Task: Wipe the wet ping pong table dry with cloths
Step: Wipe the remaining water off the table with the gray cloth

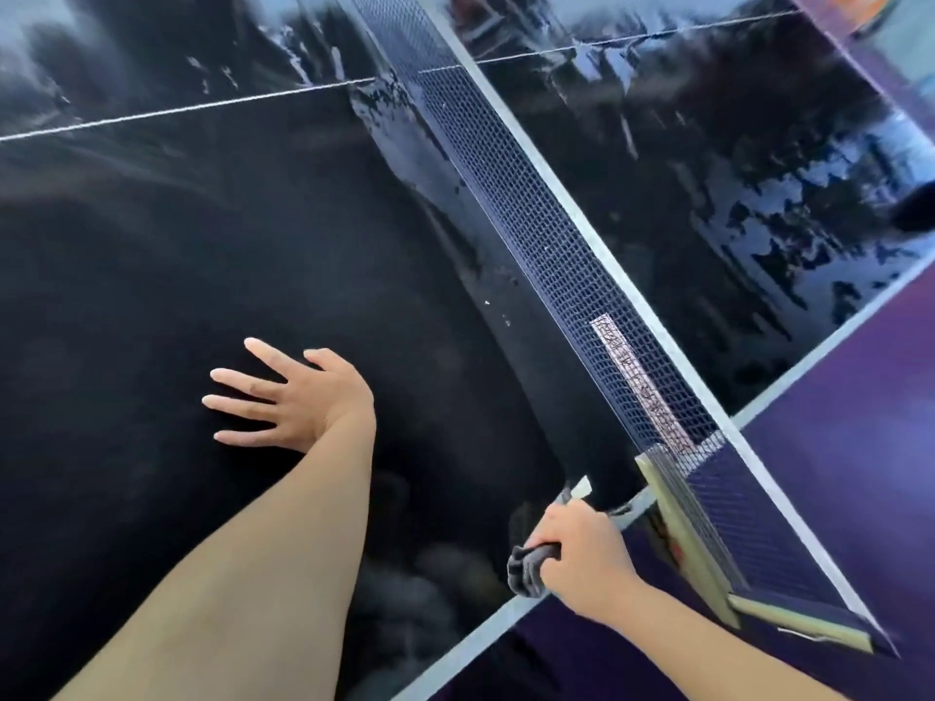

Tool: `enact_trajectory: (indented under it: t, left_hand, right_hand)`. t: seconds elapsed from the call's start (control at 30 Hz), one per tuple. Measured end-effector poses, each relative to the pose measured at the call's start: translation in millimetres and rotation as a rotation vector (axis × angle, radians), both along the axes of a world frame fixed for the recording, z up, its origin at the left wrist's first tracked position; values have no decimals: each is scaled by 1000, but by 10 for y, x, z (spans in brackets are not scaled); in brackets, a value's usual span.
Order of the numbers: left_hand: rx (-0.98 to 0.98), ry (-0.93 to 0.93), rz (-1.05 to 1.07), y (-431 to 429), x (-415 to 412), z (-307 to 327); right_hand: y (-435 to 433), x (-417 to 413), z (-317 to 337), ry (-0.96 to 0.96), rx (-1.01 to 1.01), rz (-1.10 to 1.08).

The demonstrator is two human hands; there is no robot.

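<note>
While left hand (pixel 298 397) rests flat, right hand (pixel 582 554) grips cloth (pixel 531 566) (seemingly grey).

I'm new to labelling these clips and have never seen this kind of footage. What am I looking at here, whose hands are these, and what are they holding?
There is one picture, taken by a camera worn on a person's head, looking down at their own two hands. No machine is involved. The dark surface is a ping pong table, with its net running across it. The far side past the net shines with streaks of water, while the near side looks dull. The left hand lies flat with fingers spread on the table. The right hand grips a bunched grey cloth at the table's edge, near the net's clamp.
</note>
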State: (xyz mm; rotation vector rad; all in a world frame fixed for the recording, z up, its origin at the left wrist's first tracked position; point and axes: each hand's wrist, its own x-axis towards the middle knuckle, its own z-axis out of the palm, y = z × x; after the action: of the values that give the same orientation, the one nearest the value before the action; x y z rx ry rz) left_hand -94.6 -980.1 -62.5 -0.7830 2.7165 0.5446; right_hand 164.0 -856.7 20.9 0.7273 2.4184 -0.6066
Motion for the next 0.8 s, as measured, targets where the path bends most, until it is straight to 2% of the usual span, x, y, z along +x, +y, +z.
enact_trajectory:
  t: [0.07,0.13,0.2,0.3,0.53,0.63,0.8]
  left_hand:
    - [4,-12,9,16,1,29]
    - [10,-16,9,41,-10,50]
    - [17,-17,16,55,-26,60]
    - [30,-27,24,53,-26,79]
    - [6,-44,53,73,-26,36]
    - [-32,-14,64,93,-52,-11]
    - [-97,-10,97,127,-82,-52]
  right_hand:
    - [42,52,90,-208,-25,66]
    - [131,-33,197,-379,-133,88]
    - [264,-256,320,-442,-189,99]
    - [515,-813,564,-305,-201,108]
    - [1000,-2578,720,114,-28,219]
    - [1158,-3489,617,210,-10,287]
    - [1285,-4946,409,350,156,353]
